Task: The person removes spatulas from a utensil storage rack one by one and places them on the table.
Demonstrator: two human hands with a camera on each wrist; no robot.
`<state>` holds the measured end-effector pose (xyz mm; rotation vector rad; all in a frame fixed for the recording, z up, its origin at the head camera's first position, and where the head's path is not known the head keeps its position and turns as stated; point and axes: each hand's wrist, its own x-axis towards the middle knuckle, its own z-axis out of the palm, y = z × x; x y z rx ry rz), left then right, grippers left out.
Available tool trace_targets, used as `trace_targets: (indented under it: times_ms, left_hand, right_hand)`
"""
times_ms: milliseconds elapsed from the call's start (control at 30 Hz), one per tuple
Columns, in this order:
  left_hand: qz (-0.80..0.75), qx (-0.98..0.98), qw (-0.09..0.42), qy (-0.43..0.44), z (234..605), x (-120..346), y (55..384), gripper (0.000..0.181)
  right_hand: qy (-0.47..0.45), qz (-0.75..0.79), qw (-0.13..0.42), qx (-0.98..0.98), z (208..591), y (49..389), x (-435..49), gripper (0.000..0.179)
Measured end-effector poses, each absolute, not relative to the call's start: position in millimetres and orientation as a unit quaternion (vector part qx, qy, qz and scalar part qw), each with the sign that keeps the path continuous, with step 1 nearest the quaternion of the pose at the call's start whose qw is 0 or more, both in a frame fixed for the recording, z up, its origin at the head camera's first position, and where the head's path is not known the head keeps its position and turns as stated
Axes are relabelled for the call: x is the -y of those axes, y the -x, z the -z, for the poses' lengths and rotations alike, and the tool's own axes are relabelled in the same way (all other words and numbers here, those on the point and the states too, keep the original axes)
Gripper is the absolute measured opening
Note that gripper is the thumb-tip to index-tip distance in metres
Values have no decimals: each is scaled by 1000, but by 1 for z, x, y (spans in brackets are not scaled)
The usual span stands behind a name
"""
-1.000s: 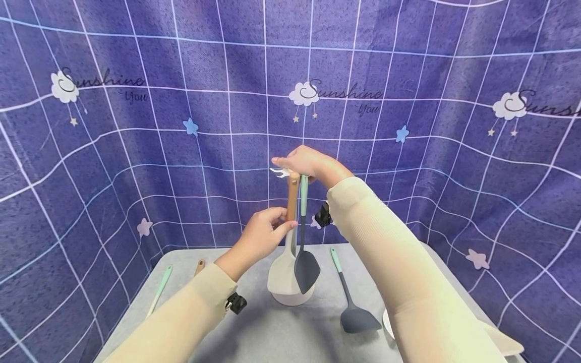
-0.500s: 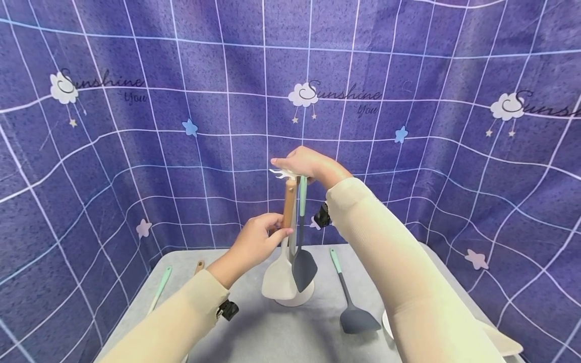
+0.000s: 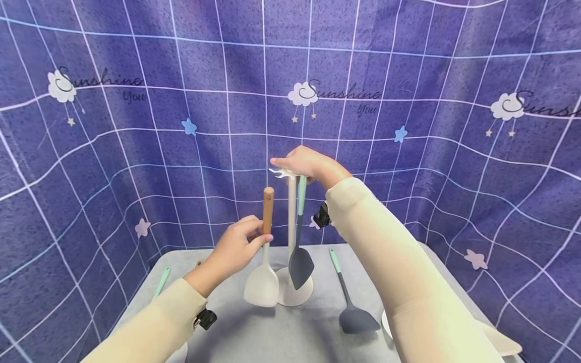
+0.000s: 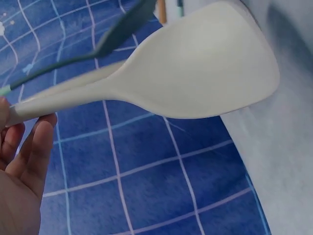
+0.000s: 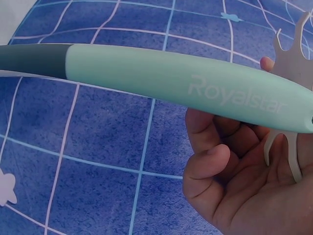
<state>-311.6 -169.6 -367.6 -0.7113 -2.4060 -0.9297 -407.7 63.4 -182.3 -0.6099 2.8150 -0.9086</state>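
My left hand [image 3: 236,247] pinches the wooden handle of a cream-white spatula [image 3: 262,287], low near its neck. The spatula hangs upright, blade down, just left of a white utensil stand [image 3: 291,217] and apart from its pole. In the left wrist view the spatula's blade [image 4: 205,63] fills the upper middle. My right hand [image 3: 306,159] grips the stand's hooked top from above, with curled fingers showing under the hooks [image 5: 293,54]. From the stand hangs a dark grey turner [image 3: 301,267], whose mint handle [image 5: 146,78] crosses in front of the right hand's fingers.
Another dark turner [image 3: 358,320] with a mint handle lies on the grey table [image 3: 272,338] to the right. A mint-handled utensil [image 3: 162,280] lies at the left, partly behind the left sleeve. A cream piece [image 3: 504,340] shows beyond the right sleeve. A patterned curtain [image 3: 218,151] surrounds the table.
My left hand has moved left and slightly down, carrying the white spatula away from the stand, so the pole and base now show. The right hand stays on the stand's top.
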Motion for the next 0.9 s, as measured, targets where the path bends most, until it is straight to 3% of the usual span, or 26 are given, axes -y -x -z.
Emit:
trace_targets:
  times_ms: [300,533,900]
  left_hand:
    - [331,888,227,223,380,209,315,11]
    - [378,890,178,183,385,235,314,13]
    - [359,914,140,131,401,267,329,27]
  right_hand:
    - [198,300,58,-931,182,408,-64,60]
    - [208,288,52,-933,181,410,-63,58]
    - [210,285,51,-934,181,410,-65,54]
